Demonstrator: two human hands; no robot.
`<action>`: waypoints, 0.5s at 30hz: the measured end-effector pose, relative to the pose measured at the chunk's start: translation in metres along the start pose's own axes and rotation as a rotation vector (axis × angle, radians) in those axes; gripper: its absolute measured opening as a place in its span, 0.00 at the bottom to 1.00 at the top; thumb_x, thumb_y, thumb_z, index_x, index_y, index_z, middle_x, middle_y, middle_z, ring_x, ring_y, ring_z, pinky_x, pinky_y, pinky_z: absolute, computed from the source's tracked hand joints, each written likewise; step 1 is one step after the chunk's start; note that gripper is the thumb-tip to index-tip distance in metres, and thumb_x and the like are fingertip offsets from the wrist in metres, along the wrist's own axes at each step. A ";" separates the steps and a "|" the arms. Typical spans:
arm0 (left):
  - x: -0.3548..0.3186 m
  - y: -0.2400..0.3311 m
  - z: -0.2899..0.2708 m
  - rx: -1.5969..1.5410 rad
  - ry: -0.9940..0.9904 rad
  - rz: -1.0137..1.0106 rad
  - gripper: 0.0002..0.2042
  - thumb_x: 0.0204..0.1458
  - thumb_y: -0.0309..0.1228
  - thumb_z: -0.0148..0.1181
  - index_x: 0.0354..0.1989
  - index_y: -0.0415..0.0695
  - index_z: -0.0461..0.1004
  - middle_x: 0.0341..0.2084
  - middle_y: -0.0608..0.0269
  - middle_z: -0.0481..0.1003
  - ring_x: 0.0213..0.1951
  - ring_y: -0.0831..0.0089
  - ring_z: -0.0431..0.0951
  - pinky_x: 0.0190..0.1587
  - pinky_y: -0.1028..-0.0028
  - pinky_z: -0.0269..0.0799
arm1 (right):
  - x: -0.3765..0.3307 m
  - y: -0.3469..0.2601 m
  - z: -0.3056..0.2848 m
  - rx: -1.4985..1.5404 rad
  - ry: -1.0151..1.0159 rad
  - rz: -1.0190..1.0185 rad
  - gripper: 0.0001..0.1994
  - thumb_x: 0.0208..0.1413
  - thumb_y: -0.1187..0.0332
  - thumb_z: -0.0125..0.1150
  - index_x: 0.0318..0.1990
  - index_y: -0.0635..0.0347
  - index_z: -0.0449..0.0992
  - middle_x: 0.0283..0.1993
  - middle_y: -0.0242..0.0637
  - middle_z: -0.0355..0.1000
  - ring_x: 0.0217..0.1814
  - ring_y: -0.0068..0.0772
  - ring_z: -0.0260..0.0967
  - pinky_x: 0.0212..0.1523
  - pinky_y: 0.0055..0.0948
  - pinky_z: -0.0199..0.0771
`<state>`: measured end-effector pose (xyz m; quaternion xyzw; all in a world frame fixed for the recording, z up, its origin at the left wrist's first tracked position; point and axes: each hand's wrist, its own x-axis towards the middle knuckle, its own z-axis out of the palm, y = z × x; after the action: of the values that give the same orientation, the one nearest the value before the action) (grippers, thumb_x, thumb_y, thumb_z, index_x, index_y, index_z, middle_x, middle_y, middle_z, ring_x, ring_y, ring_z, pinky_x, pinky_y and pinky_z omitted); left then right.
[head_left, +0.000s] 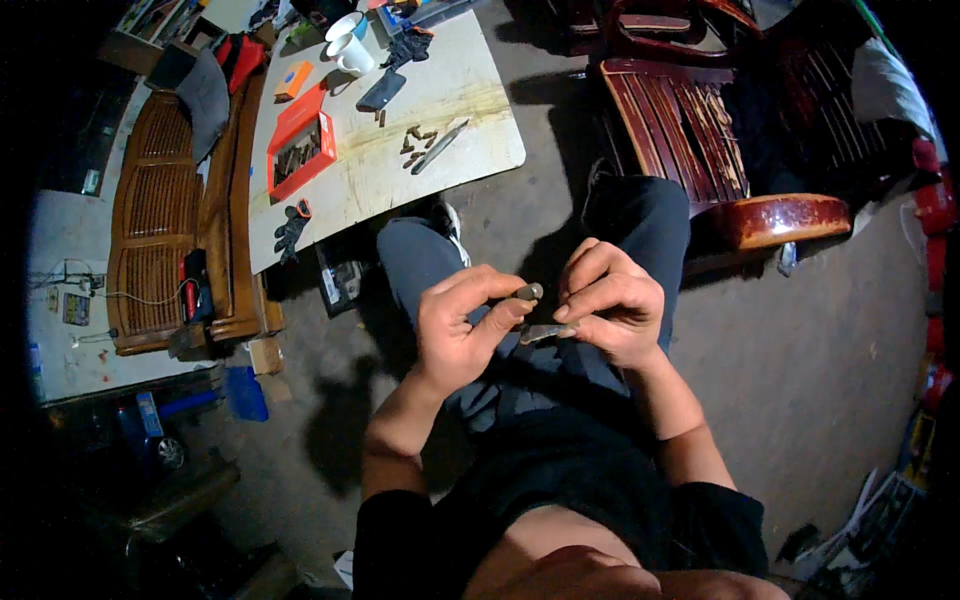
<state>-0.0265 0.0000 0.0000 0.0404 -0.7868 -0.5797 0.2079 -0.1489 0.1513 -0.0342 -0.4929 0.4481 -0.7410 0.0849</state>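
Left hand [455,325]: raised over the lap, fingers curled inward. Thumb and forefinger are pinched nearly closed on a small dark stub [528,292], which sticks out past the fingertips toward the right hand; remaining fingers folded loosely beneath. The stub is short and rounded at its free end; its long axis runs roughly left to right, tilted slightly upward at the right.

Right hand [612,305]: level with the left and just beside it, fingers bent down and bunched close. Thumb and fingertips are closed on a thin grey blade [545,332], gripped at its right end. The blade lies nearly flat, long axis left to right, free tip pointing toward the left hand and ending just below the stub. Whether stub and blade touch cannot be told.

Position: both items are held in the air between the two hands, above the knees of the seated person, in dark trousers [640,215].

Surroundings: a pale board [470,90] ahead on the floor, carrying an open orange box [300,150], a scatter of small brown pieces [415,140], a long knife [440,145], a dark cleaver [380,90] and two white cups [348,45]. A wooden bench [155,220] at left; a red-brown wooden chair [700,130] at right. Grey concrete floor [820,340].
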 end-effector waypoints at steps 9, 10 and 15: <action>0.003 -0.007 0.000 0.107 -0.054 0.168 0.09 0.47 0.27 0.66 0.29 0.33 0.75 0.23 0.56 0.75 0.24 0.66 0.73 0.28 0.74 0.67 | 0.001 0.001 0.005 0.104 0.066 0.137 0.10 0.41 0.73 0.74 0.28 0.62 0.76 0.29 0.35 0.72 0.30 0.27 0.67 0.31 0.24 0.65; 0.003 -0.003 0.000 0.116 -0.060 0.149 0.08 0.47 0.26 0.66 0.29 0.34 0.75 0.23 0.56 0.75 0.25 0.65 0.74 0.30 0.73 0.68 | 0.001 0.000 0.004 0.099 0.049 0.139 0.10 0.41 0.73 0.73 0.29 0.63 0.76 0.29 0.35 0.72 0.31 0.27 0.67 0.31 0.24 0.65; 0.000 -0.002 0.003 0.131 -0.003 0.204 0.07 0.45 0.21 0.66 0.31 0.33 0.75 0.23 0.55 0.75 0.25 0.64 0.75 0.30 0.73 0.70 | -0.002 -0.007 0.012 0.151 0.099 0.281 0.11 0.43 0.74 0.72 0.34 0.64 0.78 0.32 0.35 0.72 0.33 0.26 0.68 0.34 0.23 0.67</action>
<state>-0.0280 0.0022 -0.0028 -0.0271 -0.8233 -0.5031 0.2614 -0.1359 0.1494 -0.0290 -0.3804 0.4593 -0.7768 0.2022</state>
